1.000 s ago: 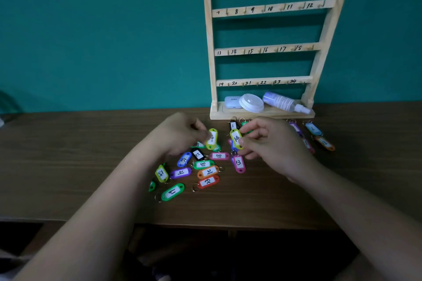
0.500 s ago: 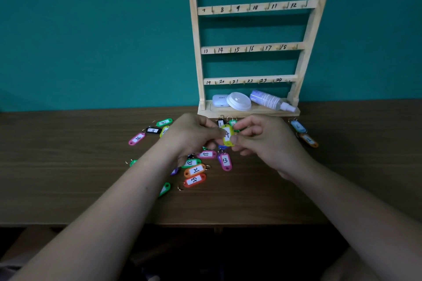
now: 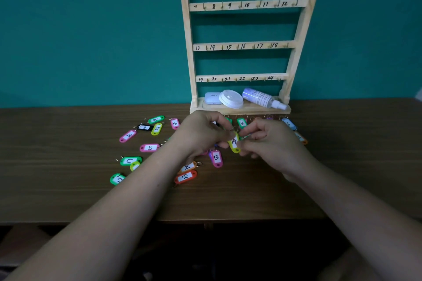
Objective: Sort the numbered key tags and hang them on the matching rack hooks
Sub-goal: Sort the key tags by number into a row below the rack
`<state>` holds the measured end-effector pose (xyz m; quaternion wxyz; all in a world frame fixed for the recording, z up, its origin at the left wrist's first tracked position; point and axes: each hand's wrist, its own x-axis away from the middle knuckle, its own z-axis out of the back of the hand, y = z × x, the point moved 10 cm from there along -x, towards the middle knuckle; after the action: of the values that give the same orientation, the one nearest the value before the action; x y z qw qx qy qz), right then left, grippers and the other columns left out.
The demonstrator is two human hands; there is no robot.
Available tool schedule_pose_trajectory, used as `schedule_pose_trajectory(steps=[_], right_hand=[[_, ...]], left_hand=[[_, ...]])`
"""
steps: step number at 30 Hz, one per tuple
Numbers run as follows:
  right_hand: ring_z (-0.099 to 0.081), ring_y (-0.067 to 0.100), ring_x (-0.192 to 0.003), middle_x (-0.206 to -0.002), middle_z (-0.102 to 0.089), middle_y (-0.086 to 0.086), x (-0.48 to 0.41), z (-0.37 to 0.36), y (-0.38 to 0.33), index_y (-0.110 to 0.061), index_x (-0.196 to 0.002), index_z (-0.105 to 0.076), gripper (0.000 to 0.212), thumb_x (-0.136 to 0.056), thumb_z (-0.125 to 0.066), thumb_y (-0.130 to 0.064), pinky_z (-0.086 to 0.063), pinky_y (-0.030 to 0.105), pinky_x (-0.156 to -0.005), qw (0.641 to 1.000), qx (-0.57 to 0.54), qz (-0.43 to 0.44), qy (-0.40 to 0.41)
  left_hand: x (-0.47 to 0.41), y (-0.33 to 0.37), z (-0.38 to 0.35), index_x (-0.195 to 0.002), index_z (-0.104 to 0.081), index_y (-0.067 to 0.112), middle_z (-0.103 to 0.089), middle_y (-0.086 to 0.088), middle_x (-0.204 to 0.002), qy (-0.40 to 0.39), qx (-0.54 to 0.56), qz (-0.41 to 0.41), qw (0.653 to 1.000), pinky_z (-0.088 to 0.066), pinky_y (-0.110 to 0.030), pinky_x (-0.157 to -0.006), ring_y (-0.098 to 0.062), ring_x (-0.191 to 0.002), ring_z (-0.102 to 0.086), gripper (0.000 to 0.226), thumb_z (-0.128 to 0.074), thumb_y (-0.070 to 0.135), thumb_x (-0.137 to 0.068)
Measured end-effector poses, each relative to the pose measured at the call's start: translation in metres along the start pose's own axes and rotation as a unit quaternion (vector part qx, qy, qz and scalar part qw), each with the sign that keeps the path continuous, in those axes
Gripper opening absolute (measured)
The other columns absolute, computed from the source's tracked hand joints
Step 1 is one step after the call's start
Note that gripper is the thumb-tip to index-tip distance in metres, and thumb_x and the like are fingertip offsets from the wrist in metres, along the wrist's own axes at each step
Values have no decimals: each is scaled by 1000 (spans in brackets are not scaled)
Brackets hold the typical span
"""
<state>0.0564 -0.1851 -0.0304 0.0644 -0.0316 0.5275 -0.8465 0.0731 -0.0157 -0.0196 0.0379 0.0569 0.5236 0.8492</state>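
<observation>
Room: A teal wall [image 3: 91, 29] is filling the background, and a brown wooden table [image 3: 68, 201] is stretching across in front of it.
Rack: A pale wooden rack [image 3: 187, 52] is standing on the table against the wall. Its rungs are carrying handwritten numbers 7 to 12, 13 to 18 and 19 to 24, each beside a small hook.
Rack shelf: A white case [image 3: 212, 97], a round white lid [image 3: 230, 98] and a spray bottle [image 3: 262, 97] on its side are lying on the bottom shelf.
Left hand: The left hand [image 3: 201, 132] is curling its fingers and pinching the upper end of the yellow tag [image 3: 234, 142].
Right hand: The right hand [image 3: 269, 143] is pinching the same tag from the other side.
Yellow tag: It is marked 14 and is sitting tilted between the two hands, in front of the rack's foot. Whether it is touching the table cannot be told.
Close by: A pink tag 13 [image 3: 216, 158] is lying just below it, and a green tag 3 [image 3: 242, 123] is lying behind the hands.
Left side: A pink tag 16 [image 3: 175, 123], a black tag [image 3: 144, 127] and several green, pink and yellow tags are lying scattered.
Right side: A blue tag [image 3: 288, 123] is peeking out beyond the right hand.
In the way: The hands and the left forearm are covering several tags. A red tag 23 [image 3: 185, 177] is lying just beside that forearm.
</observation>
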Motion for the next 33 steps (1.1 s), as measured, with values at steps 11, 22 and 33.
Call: schedule_pose_trajectory(steps=[11,22,33], right_hand=[[-64,-4,-84,-89,-71,-13,4,-9,4,-30,-94,-70,16,-88,-84,-27,-46,17,-67,978,200,55,7],[-62,-3,-83,-88,-68,-13,6,-13,2,-31,-91,-69,14,-89,-82,-27,-41,15,-64,971,233,56,5],[-60,-4,-88,-90,-67,-16,4,-15,-10,-33,-93,-69,7,-94,-76,-32,-38,14,-65,968,237,76,16]], left_hand=[[-10,-1,-16,-85,-78,24,-77,2,-68,-8,-186,-26,982,-64,-35,-76,-14,-71,-75,8,-83,18,-85],[-14,5,-19,-84,-81,26,-74,11,-80,9,-277,-57,959,-58,-27,-77,-10,-81,-70,9,-88,22,-79],[-7,8,6,-88,-78,28,-76,11,-88,37,-229,-68,970,-59,-28,-76,-8,-84,-71,11,-85,20,-83]])
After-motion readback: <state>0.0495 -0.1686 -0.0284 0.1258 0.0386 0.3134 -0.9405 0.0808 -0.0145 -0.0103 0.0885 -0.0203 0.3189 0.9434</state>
